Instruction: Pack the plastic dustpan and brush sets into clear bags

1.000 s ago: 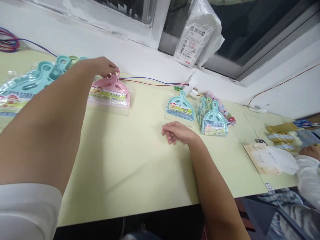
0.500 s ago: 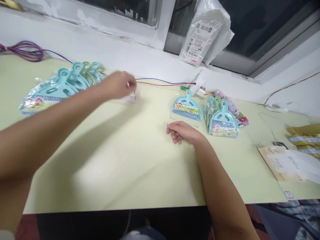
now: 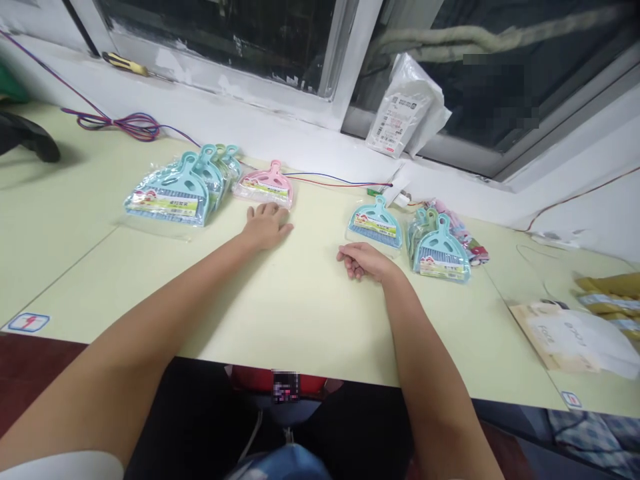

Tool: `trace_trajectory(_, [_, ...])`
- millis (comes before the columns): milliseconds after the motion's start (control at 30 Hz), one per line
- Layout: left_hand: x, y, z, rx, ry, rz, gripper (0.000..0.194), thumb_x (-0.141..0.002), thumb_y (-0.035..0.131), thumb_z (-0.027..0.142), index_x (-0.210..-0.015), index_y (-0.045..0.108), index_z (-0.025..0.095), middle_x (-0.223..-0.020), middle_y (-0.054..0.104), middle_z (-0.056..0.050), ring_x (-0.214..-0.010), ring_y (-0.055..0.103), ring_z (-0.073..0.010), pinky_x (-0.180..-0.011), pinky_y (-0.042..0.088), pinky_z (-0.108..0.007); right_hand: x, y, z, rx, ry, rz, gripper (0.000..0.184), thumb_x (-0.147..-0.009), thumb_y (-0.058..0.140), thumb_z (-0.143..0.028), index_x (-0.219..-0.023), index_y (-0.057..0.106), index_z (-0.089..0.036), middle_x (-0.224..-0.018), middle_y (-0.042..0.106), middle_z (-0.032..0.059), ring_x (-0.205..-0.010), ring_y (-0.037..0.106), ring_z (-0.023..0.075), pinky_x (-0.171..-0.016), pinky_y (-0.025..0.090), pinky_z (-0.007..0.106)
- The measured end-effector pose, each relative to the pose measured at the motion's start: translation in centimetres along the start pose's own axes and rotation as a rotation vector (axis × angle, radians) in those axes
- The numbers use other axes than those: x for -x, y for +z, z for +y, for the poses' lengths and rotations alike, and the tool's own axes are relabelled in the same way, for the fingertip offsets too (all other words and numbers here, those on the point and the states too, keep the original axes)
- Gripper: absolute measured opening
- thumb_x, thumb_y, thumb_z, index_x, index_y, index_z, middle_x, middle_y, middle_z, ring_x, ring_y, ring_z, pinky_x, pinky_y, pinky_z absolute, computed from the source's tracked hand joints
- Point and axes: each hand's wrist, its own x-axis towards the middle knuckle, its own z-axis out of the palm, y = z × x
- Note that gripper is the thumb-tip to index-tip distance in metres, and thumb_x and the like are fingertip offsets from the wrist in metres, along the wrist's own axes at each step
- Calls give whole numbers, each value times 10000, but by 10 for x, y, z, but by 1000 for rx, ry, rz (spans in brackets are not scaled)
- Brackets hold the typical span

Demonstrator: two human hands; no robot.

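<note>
While the left hand (image 3: pixel 266 228) lies palm down, fingers spread and gripping nothing, just in front of the pink, fan-shaped, film-wrapped plastic dustpan set (image 3: pixel 265 190), the right hand (image 3: pixel 365 260) rests half-curled, well to the right of that pink set. The pink set lies on the smooth, pale yellow table (image 3: pixel 310 307). In judgement, sound handling calls for light, flat fingertips, an uncreased film and clearance from the thin red and blue wires (image 3: pixel 335 181) right of the pink set. Whether the left fingertips touch its film cannot be told; the right palm is hidden, so its apparently bare grip is unconfirmed.
</note>
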Motion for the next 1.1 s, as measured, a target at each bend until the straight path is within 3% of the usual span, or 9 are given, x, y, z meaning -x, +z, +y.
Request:
trace_trajectory(200, [-3,-1,-8,30,-14,-12,642,-1005,368,595,-1507,528,227,-1601,439,-197,-1497,354,-415,-1202,233,-631,-1,-1,3,1,-3,3,291,-944,702,-456,-877,662,-176,-582,550,-34,-448,600,111,-343,386,187])
trace_trajectory(300, [10,-8,0,20,-18,-37,636,-1013,362,560,-1473,543,162,-1617,406,-236,-1521,329,-427,-1209,243,-619,-3,0,3,22,-13,-8,290,-930,697,-463,-877,668,-179,-590,538,-37,-447,588,116,-351,377,197])
trace_trajectory(367, [23,-12,13,20,-2,-89,616,-1008,386,530,-1448,553,132,-1566,458,-253,-1475,404,-415,-1198,291,-583,-5,-3,4,44,-56,35,289,-928,678,-466,-865,668,-185,-575,513,-47,-424,540,111,-362,360,206])
trace_trajectory(467, [43,-13,39,57,97,-121,587,-1009,403,500,-1416,578,116,-1522,514,-239,-1451,450,-384,-1181,355,-511,-10,-14,6,183,-211,380,255,-935,631,-434,-846,677,-200,-559,524,-40,-465,514,127,-448,399,228])
trace_trajectory(567, [54,-5,56,68,180,-39,515,-1010,431,462,-1356,626,135,-1493,546,-216,-1431,464,-378,-1191,342,-520,-14,-35,12,440,-330,837,196,-921,608,-362,-892,719,-203,-739,699,36,-731,653,202,-706,518,289])
trace_trajectory(667, [54,6,54,102,277,64,466,-1024,428,427,-1328,649,152,-1461,580,-191,-1380,498,-369,-1187,341,-537,-19,-61,16,575,-286,1037,245,-924,559,-304,-1026,748,-186,-995,780,108,-957,697,271,-910,516,371])
trace_trajectory(800, [47,13,38,240,370,71,426,-1017,462,399,-1298,673,159,-1415,625,-149,-1312,549,-330,-1173,383,-492,-42,-91,9,727,-181,1096,337,-944,503,-275,-1144,742,-147,-1151,763,181,-1097,680,319,-1008,480,420])
trace_trajectory(900, [43,13,31,310,403,72,416,-1006,486,372,-1285,683,135,-1398,640,-150,-1312,554,-330,-1173,389,-487,-70,-110,-8,815,-138,1054,364,-981,461,-276,-1184,730,-138,-1210,745,199,-1167,658,314,-1048,453,404])
trace_trajectory(1100, [43,13,32,384,439,68,343,-994,524,318,-1235,703,152,-1385,660,-137,-1304,581,-311,-1169,399,-475,-122,-124,-33,833,-47,992,418,-992,537,-390,-1211,696,-72,-1238,716,270,-1201,657,352,-1051,467,426])
